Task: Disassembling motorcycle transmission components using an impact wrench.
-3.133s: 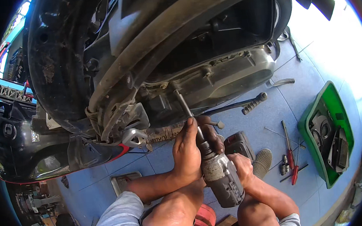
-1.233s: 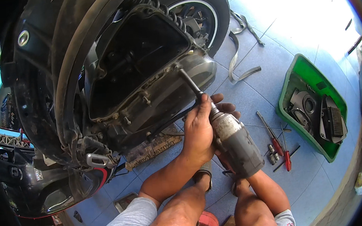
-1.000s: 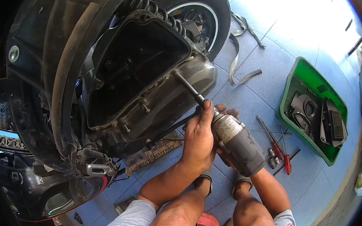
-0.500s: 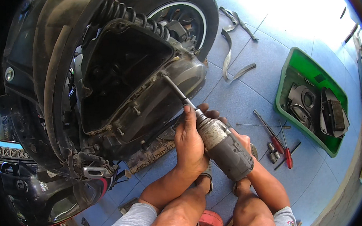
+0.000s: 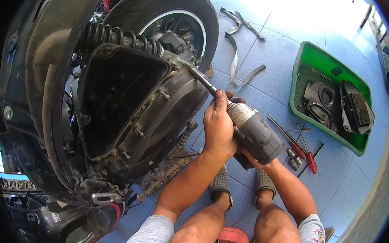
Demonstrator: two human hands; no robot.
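Driver is slanting above the blue tiles, its nose scuffed metal, its body dark and rounded; the left hand is clasping the nose, the partly hidden right hand gripping the handle below. A slim steel extension is running to the grey cover's edge. A rough wooden block is bearing dark lettering; beyond, a treaded rubber tyre is standing

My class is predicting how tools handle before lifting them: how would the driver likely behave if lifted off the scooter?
The driver is probably heavy for its size, given its bulk and metal-looking nose. Its straight bar looks stiff, so should barely flex. With that bar jutting ahead, it might dip if held only from behind.
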